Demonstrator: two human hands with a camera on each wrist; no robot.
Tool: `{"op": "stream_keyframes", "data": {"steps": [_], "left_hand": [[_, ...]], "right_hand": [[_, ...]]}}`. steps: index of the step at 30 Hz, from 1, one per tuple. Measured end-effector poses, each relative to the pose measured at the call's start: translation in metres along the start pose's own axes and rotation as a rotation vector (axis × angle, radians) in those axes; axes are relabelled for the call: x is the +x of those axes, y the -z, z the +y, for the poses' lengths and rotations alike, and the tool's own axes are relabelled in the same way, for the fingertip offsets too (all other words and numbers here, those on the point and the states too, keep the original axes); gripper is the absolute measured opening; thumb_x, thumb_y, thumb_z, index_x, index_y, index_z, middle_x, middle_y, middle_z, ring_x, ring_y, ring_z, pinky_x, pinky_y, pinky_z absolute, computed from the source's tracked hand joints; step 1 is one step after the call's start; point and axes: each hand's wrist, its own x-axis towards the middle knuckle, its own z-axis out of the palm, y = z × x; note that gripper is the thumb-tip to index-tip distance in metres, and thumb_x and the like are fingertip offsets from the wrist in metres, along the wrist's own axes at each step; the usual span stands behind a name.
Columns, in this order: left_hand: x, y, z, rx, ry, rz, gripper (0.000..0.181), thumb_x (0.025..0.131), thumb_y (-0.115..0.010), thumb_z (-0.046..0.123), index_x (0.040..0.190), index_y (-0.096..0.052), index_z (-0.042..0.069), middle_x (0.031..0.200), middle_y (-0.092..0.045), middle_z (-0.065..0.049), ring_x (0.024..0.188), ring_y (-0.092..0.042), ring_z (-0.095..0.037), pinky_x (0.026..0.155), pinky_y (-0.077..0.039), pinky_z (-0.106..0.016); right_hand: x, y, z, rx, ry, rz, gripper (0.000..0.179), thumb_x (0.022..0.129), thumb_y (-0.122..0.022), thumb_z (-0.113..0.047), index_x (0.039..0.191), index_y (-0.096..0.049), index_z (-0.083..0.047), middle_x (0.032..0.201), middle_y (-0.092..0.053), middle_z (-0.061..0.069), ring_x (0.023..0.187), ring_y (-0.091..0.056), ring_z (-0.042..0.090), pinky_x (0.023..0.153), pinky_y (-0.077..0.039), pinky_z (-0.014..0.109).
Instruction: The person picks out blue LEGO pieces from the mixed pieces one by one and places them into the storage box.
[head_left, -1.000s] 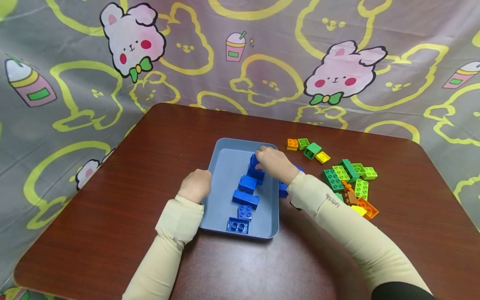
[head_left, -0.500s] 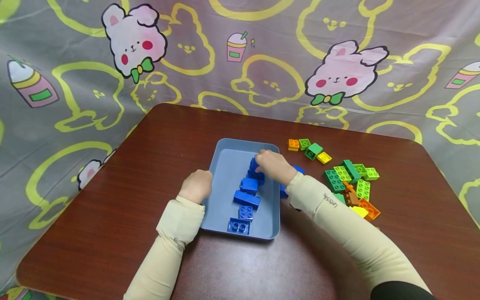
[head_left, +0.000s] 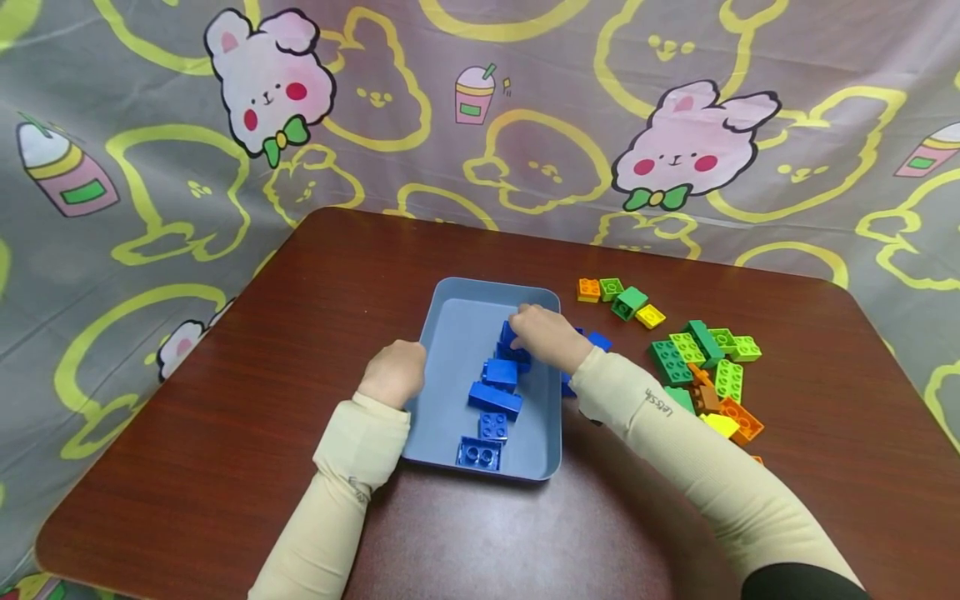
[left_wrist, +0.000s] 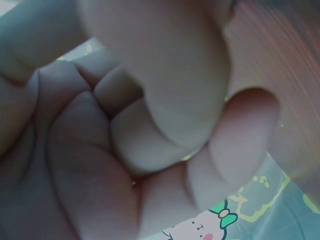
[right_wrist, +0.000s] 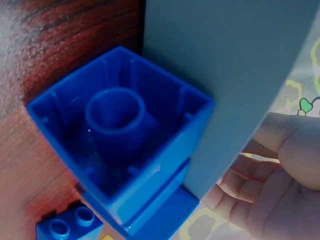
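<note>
In the head view, my left hand (head_left: 393, 373) lies against the left rim of a blue-grey tray (head_left: 450, 333). The left wrist view shows its thumb and fingers (left_wrist: 245, 135) loosely curled, with nothing seen between them. My right hand (head_left: 546, 333) reaches over the tray's right wall and pinches a blue building brick (head_left: 509, 335) at the far right inside. That brick touches another blue brick (head_left: 514, 356); several more blue bricks run in a row towards the near wall. In the right wrist view, the tray wall (right_wrist: 225, 75) hides part of the hand.
Blue bricks (right_wrist: 120, 140) stand outside the tray against its right wall, partly beneath my right forearm. Green bricks (head_left: 670, 362), orange bricks (head_left: 742, 421) and yellow bricks (head_left: 720, 426) lie loose on the right of the brown table (head_left: 300, 317). A patterned cloth (head_left: 420, 167) hangs behind.
My right hand has moved a little towards the near side, bringing the pinched blue brick closer to the row. The left hand and the tray hold their places.
</note>
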Motion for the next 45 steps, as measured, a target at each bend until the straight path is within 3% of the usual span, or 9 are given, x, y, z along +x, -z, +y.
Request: {"op": "stream_keyframes", "data": {"steps": [8, 15, 23, 28, 39, 45], "left_hand": [[0.0, -0.001, 0.001, -0.004, -0.014, 0.006, 0.022, 0.086, -0.043, -0.005, 0.074, -0.061, -0.003, 0.062, -0.052, -0.013, 0.056, -0.05, -0.021, 0.052, -0.045, -0.036], [0.001, -0.002, -0.001, 0.003, -0.021, 0.018, 0.021, 0.085, -0.044, -0.004, 0.08, -0.064, -0.004, 0.072, -0.059, -0.017, 0.061, -0.055, -0.024, 0.055, -0.046, -0.04], [0.001, 0.0, 0.001, 0.001, -0.012, -0.006, 0.02, 0.085, -0.044, -0.005, 0.082, -0.064, -0.004, 0.069, -0.056, -0.015, 0.059, -0.052, -0.022, 0.054, -0.045, -0.038], [0.001, 0.0, 0.0, 0.005, -0.006, -0.016, 0.02, 0.085, -0.044, -0.005, 0.081, -0.064, -0.003, 0.07, -0.056, -0.015, 0.059, -0.052, -0.023, 0.054, -0.045, -0.038], [0.002, 0.0, 0.0, 0.018, -0.017, -0.015, 0.021, 0.085, -0.043, -0.005, 0.082, -0.064, -0.004, 0.068, -0.055, -0.015, 0.057, -0.05, -0.022, 0.053, -0.045, -0.037], [0.002, 0.002, 0.001, 0.01, -0.014, -0.017, 0.021, 0.085, -0.043, -0.005, 0.084, -0.064, -0.005, 0.072, -0.057, -0.016, 0.06, -0.052, -0.023, 0.054, -0.045, -0.038]], "right_hand": [[-0.005, 0.004, 0.0, -0.008, -0.014, -0.012, 0.026, 0.083, -0.064, -0.019, 0.102, -0.063, -0.001, 0.089, -0.059, 0.012, 0.079, -0.055, 0.022, 0.075, -0.048, 0.032], [-0.012, 0.013, 0.004, -0.025, -0.021, 0.044, 0.029, 0.083, -0.064, -0.019, 0.104, -0.063, 0.001, 0.089, -0.059, 0.013, 0.078, -0.055, 0.022, 0.07, -0.049, 0.033], [-0.03, 0.025, 0.017, 0.047, -0.063, 0.087, 0.033, 0.08, -0.067, -0.017, 0.108, -0.062, 0.002, 0.093, -0.059, 0.015, 0.08, -0.056, 0.023, 0.069, -0.049, 0.034], [-0.04, 0.025, 0.024, 0.105, -0.101, 0.109, 0.029, 0.08, -0.068, -0.015, 0.105, -0.063, 0.001, 0.086, -0.058, 0.012, 0.074, -0.056, 0.021, 0.067, -0.049, 0.033], [-0.068, 0.022, 0.029, 0.209, -0.162, 0.141, 0.032, 0.081, -0.066, -0.011, 0.11, -0.06, 0.002, 0.099, -0.061, 0.015, 0.084, -0.056, 0.025, 0.072, -0.049, 0.037], [-0.079, 0.018, 0.03, 0.22, -0.158, 0.155, 0.03, 0.079, -0.068, -0.009, 0.105, -0.062, 0.004, 0.095, -0.06, 0.016, 0.082, -0.057, 0.025, 0.069, -0.049, 0.035]]}}
